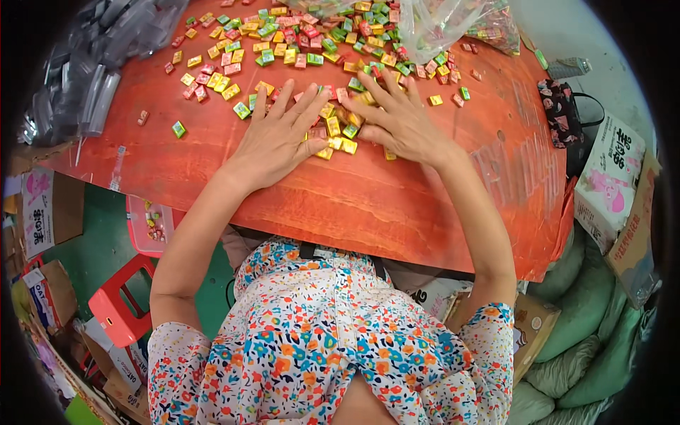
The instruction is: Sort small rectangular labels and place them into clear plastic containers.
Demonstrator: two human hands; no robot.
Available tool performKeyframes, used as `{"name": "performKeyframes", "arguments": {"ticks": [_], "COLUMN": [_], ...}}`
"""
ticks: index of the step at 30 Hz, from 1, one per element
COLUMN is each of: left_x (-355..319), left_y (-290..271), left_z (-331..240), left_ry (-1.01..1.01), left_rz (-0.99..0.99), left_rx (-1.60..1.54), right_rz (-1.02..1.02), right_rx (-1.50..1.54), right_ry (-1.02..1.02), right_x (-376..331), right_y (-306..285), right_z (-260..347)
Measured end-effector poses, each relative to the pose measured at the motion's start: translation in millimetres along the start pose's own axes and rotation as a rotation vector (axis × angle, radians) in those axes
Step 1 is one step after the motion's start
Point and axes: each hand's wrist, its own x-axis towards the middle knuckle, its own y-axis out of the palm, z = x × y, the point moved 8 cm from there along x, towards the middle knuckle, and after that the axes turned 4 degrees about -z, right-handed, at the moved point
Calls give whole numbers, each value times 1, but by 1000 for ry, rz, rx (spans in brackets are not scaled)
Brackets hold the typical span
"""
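Observation:
Both my hands lie palm down among small wrapped candies (230,69) in yellow, green, red and pink, strewn over a red-orange tabletop (297,205). My left hand (280,134) is spread flat, its fingertips touching the near edge of the pile. Opposite it, my right hand (397,120) is also spread, fingers reaching in among the candies. Between the two hands sits a small cluster of mostly yellow candies (334,127). Some candies under the fingers are hidden. A lone green-and-yellow candy (178,129) lies to the left of my left hand.
Clear plastic sleeves (92,85) are heaped at the far left. A transparent bag (439,28) and a filled bag of candies (496,28) lie at the back. Right of the table stand a dark floral bag (556,113) and a carton (610,177). A red stool (120,301) stands lower left.

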Motion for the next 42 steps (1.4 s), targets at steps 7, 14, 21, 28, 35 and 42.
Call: {"name": "performKeyframes", "arguments": {"ticks": [7, 14, 21, 28, 35, 42], "left_x": [-18, -30, -31, -27, -1, -5], "left_y": [-7, -37, -57, -34, -21, -22], "left_z": [1, -6, -22, -48, -71, -73], "left_ry": [-44, -124, -134, -79, 28, 65], "left_rz": [-23, -262, -366, -352, -323, -257], "left_rx": [35, -131, -309, -329, -60, -146], "right_rz": [-153, -436, -430, -333, -313, -323], "right_rx": [253, 267, 133, 346, 195, 205], "right_ry": [170, 299, 247, 148, 104, 136], "right_x": [-76, -44, -22, -71, -65, -85], "right_y": [-27, -53, -31, -31, -32, -33], "right_z": [-26, 11, 12, 63, 45, 47]}}
